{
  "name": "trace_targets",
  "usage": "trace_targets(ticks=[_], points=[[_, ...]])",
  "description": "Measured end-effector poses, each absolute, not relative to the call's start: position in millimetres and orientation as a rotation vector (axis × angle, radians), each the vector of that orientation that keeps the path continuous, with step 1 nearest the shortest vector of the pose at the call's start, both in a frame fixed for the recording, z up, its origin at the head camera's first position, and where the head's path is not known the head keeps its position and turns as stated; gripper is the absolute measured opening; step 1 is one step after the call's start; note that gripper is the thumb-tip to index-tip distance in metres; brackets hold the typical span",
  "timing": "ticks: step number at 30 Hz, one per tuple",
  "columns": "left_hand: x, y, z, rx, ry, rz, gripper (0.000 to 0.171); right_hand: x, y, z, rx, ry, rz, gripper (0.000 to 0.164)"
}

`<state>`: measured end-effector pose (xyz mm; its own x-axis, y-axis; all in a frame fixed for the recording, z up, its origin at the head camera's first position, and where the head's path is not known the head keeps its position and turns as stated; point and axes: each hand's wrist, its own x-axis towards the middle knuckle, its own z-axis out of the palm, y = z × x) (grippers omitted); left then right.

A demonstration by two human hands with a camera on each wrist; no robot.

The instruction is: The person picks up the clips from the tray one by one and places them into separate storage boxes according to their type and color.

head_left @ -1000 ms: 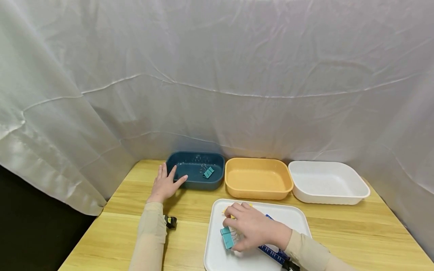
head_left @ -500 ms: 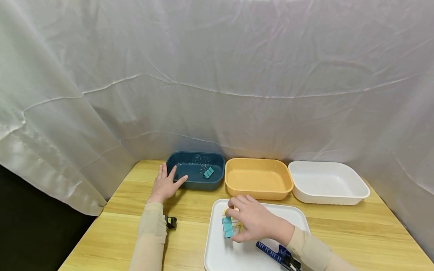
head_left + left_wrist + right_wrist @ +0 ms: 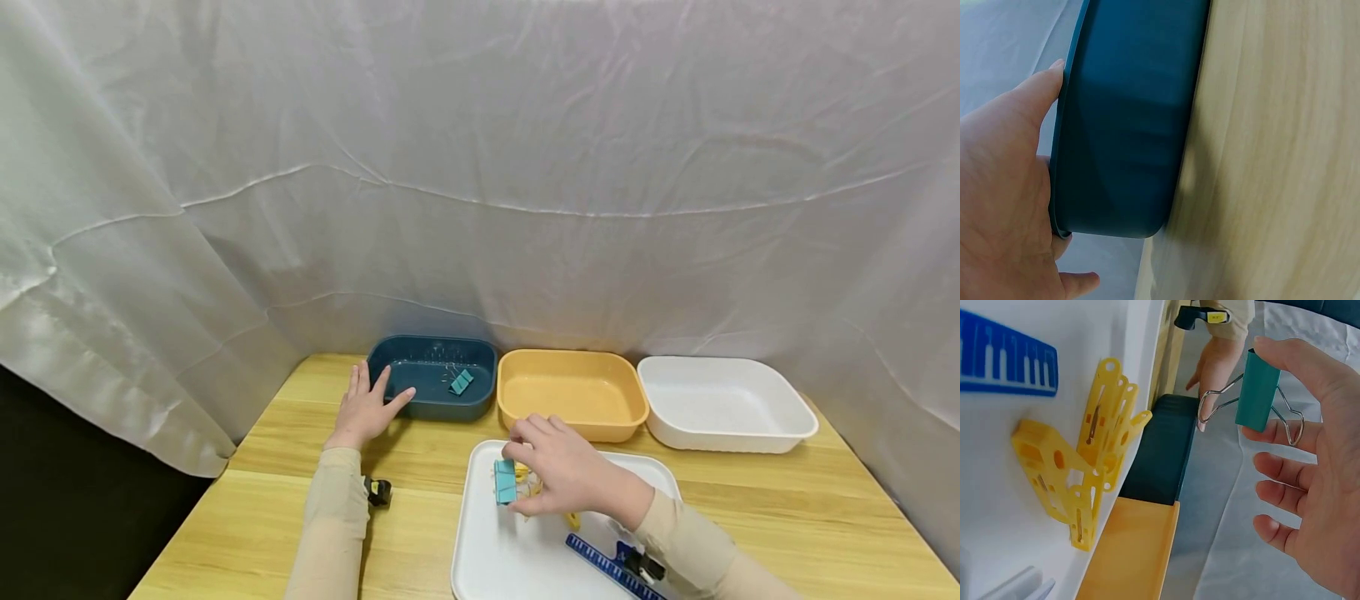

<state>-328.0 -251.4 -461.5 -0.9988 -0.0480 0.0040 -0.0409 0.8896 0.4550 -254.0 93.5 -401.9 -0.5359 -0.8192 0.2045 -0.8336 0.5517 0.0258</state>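
My right hand [image 3: 570, 475] pinches a teal binder clip [image 3: 1259, 390] by its ends, between thumb and index finger, above the white tray [image 3: 480, 550]. The clip's wire handles stick out to both sides, and the other fingers are half bent. At the left, my left hand [image 3: 365, 412] rests on the rim of the dark blue bin [image 3: 1129, 125] with its fingers spread. Inside that bin lies another teal binder clip [image 3: 461, 382]. Several yellow clothespins [image 3: 1107, 425] lie on the tray below the right hand, partly hidden by it in the head view.
A yellow bin [image 3: 573, 429] and a white bin [image 3: 727, 440] stand in a row right of the blue one. On the tray lies a blue strip with white key-like marks [image 3: 603, 565]. Grey cloth [image 3: 480, 208] hangs behind the wooden table [image 3: 412, 533].
My right hand has moved up and away across the tray with the binder clip, towards the bins, uncovering more of the blue strip. The left hand has stayed on the bin rim.
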Motion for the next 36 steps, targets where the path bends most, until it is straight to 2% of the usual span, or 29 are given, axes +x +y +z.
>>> trace_targets(ticks=[18,36], points=[[-329.4,-250.7,-461.4,0.078,-3.043,-0.635,0.094,-270.7,87.1,-395.2,1.323,-2.511,0.130,0.051],[-328.2,-248.3,-460.4,0.100,-3.028,-0.527,0.090,-290.5,73.4,-389.4,1.260,-2.578,0.161,0.057]])
